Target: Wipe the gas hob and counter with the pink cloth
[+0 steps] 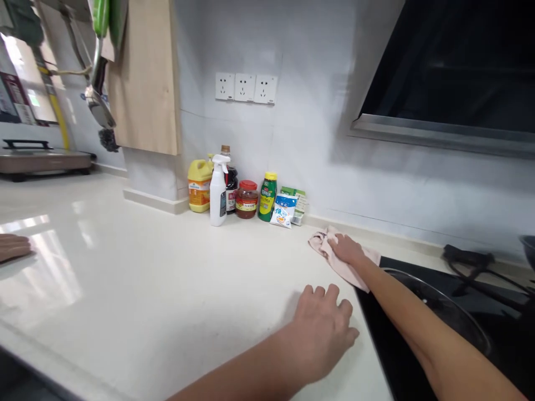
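Note:
My right hand (346, 248) reaches to the back of the white countertop (175, 278) and presses on a crumpled pale pink cloth (349, 270), its fingers bent into the fabric. The cloth lies across the corner between the counter and the black stove top (376, 312). Nearer to me, my left hand (324, 328) is over the counter with nothing in it. Its fingers are loosely bent and somewhat apart. Left of the cloth stand a white salt packet (285, 210), a green bottle with a yellow cap (267, 196) and a red-lidded jar (246, 200).
A white spray bottle (218, 192), a dark sauce bottle (231, 189) and a yellow jug (199, 186) stand by the wall. Another person's hand (14, 247) rests at the left edge. On the stove lies a round glass lid (443, 303). A range hood (443, 131) hangs above.

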Motion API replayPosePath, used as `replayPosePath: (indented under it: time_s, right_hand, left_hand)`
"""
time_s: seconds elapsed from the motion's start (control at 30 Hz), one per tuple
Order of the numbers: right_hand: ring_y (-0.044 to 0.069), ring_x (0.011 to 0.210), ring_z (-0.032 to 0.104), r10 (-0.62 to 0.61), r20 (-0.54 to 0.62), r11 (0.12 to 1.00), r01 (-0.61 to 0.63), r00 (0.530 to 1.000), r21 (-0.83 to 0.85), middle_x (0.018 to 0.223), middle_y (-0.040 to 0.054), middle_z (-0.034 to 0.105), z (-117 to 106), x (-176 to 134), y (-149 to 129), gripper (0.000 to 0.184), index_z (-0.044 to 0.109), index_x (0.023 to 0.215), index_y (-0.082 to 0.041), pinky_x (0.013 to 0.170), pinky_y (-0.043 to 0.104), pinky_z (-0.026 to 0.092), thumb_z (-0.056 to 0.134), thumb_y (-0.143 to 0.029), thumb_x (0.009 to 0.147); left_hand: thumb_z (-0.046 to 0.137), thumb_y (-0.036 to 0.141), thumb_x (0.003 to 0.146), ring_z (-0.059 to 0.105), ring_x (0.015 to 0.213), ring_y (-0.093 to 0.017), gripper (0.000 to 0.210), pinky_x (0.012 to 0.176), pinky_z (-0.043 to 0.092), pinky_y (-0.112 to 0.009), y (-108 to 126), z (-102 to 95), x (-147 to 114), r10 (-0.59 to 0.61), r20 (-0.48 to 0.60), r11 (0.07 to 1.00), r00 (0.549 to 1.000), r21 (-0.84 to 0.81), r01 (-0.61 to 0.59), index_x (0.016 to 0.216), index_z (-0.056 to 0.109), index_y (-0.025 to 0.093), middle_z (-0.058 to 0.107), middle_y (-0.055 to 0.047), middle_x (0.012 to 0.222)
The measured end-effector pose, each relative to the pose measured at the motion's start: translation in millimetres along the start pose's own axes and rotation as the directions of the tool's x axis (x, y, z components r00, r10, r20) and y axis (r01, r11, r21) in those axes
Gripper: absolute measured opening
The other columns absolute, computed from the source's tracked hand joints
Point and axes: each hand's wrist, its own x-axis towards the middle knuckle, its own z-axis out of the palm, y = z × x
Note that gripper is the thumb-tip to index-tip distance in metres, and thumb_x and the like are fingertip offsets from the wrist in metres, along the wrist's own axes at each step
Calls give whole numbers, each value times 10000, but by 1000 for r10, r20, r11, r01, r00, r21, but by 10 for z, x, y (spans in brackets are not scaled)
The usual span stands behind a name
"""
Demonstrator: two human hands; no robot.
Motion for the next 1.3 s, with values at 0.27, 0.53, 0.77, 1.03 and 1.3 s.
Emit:
replayPosePath:
  time_s: [0.27, 0.53, 0.77, 1.03, 1.3]
  right_hand:
    - [310, 1221, 485, -129, -59, 992, 128, 990, -7, 1267, 149, 554, -59, -537, -229, 470, 560, 1205, -226, 1037, 493, 320, 331, -564, 973]
    - [298, 1293, 454, -349, -44, 937, 348, 936, -33, 1321, 133, 566, -308, -1801, -397, 484, 534, 1277, -200, 1095, 476, 323, 322, -531, 995]
    - [280, 1488, 211, -378, 69, 924, 372, 923, 91, 1562, 108, 353, -583, -3047, -358, 549, 481, 1370, -220, 1217, 502, 193, 359, -588, 982]
    - [288, 1456, 282, -425, 124, 891, 390, 896, 232, 1542, 109, 373, -832, -3443, -327, 374, 547, 1179, -237, 1189, 533, 264, 477, -515, 939]
    - [274, 1210, 509, -404, -73, 874, 409, 912, 262, 1252, 116, 565, -536, -2440, -275, 286, 527, 1098, -224, 1044, 461, 408, 514, -444, 916]
  left_hand:
    - [347, 463, 1009, 645, 952, -263, 375, 841, 501, -418, -150, -41, 108, -215, 46, 973, 976, -74, 218, 1201, 563, 224, 606, -92, 1142]
    - [313, 478, 1003, 650, 1057, -257, 444, 902, 502, -383, -481, -90, 195, -371, 89, 895, 924, -231, 382, 1325, 517, 252, 550, -96, 1254]
    - [324, 496, 989, 589, 1170, -275, 477, 988, 454, -399, -515, -42, 185, -378, 115, 878, 919, -271, 395, 1272, 583, 213, 582, -109, 1258]
    - [330, 522, 979, 588, 1138, -263, 480, 972, 451, -385, -457, -31, 193, -340, 123, 894, 932, -264, 361, 1210, 642, 239, 615, -94, 1233]
    - [368, 515, 971, 596, 1089, -255, 435, 959, 461, -387, -448, 71, 214, -304, 107, 913, 947, -252, 322, 1146, 666, 251, 630, -80, 1166]
